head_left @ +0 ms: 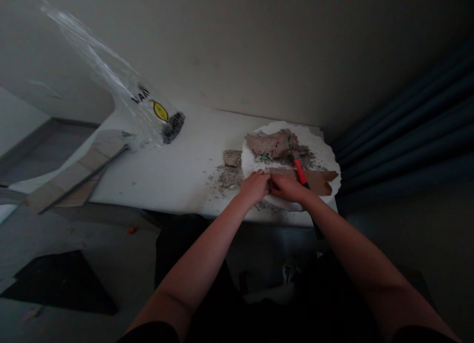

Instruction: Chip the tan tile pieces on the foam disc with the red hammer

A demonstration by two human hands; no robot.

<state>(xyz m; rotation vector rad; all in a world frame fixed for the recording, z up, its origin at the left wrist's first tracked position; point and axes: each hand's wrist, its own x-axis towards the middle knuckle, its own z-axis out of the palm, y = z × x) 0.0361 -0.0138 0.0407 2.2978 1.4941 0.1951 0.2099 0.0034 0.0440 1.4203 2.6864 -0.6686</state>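
While the person is sitting close up to the white table, a black sheet is lying on the floor at the near left. The left hand and right hand are resting together over the near part of a white, scalloped mat. Their fingers are lying curled inward, knuckles close; whether they are clamped on anything, I cannot tell from here. Beside the right hand, a brown cardboard strip is stretching rightward, and a red-and-black tool is slanting across it.

Farther over the mat, a cracked brown slab is sitting among loose crumbs; left of the mat, a smaller lump is resting on the table amid more crumbs. By my reading the work is standing partway: plenty is already lying crumbled, yet the slab is holding together as one big piece, and the litter is waiting unswept.

Off to the left, a clear plastic bag is bearing dark bits at its bottom. Behind everything, a plain wall is rising.
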